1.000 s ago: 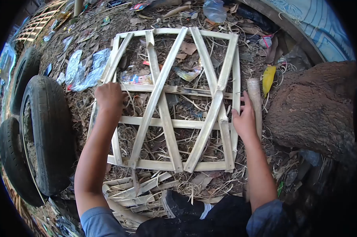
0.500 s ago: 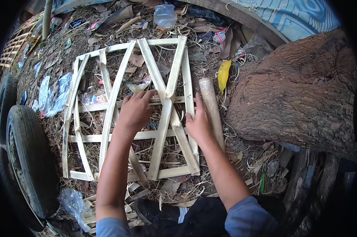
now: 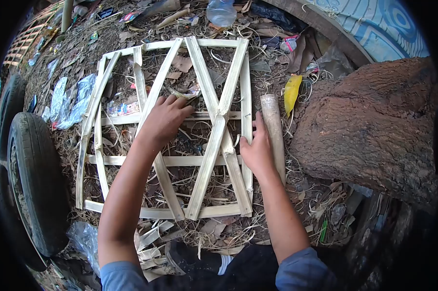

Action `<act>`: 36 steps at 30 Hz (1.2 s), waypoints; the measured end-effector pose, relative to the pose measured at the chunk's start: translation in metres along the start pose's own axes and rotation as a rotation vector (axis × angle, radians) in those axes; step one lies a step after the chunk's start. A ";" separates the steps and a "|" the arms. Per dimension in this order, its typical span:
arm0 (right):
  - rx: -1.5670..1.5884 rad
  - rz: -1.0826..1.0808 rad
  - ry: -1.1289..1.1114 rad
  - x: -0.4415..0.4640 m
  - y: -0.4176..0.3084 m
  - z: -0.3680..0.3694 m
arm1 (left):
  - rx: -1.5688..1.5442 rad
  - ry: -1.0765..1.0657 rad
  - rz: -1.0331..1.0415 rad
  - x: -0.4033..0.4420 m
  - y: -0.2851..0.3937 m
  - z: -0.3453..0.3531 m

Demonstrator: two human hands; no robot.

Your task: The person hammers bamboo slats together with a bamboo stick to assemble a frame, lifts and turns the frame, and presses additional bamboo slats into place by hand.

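Note:
A lattice frame of pale bamboo strips (image 3: 209,165) lies on the ground, with crossing diagonals joined to crosspieces. My left hand (image 3: 164,119) is closed with curled fingers over a diagonal bamboo strip (image 3: 169,65), near a crosspiece left of the frame's middle; its fingertips are partly hidden. At the right side, my right hand (image 3: 259,148) straddles the outer upright strip (image 3: 246,97), thumb on the inner side and fingers stretched out beyond it. Just right of that hand lies a thick wooden stick (image 3: 273,121).
A large bark-covered log (image 3: 369,131) lies to the right, with a yellow leaf (image 3: 292,92) near it. Old tires (image 3: 39,184) stand at left. Plastic litter (image 3: 78,104), dry leaves and bamboo shavings cover the ground. A woven lattice (image 3: 27,36) is at the far left.
The view has shifted, so the scene sits further right. My left hand has moved up and left over the lattice, its fingers more curled. My right hand keeps its place beside the outer strip.

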State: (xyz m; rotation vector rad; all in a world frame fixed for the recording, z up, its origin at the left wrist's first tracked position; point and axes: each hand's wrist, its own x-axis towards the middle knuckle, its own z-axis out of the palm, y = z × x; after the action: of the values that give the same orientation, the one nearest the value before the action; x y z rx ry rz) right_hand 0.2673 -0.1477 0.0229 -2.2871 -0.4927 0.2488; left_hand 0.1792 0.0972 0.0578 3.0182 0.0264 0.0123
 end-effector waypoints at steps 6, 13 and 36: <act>-0.108 0.004 -0.033 0.003 -0.007 -0.005 | -0.003 -0.059 0.033 0.001 -0.007 0.002; 0.000 0.062 -0.079 0.005 -0.012 -0.009 | -0.021 -0.004 0.043 -0.002 -0.010 0.006; -0.555 0.332 -0.523 -0.146 0.012 -0.154 | -0.873 0.440 -0.579 0.048 0.174 0.011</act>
State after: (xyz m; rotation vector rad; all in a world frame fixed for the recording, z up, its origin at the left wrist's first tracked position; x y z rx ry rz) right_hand 0.1878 -0.3173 0.1241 -2.8442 -0.4773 0.9992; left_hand 0.2300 -0.0764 0.0689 1.9968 0.7175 0.4864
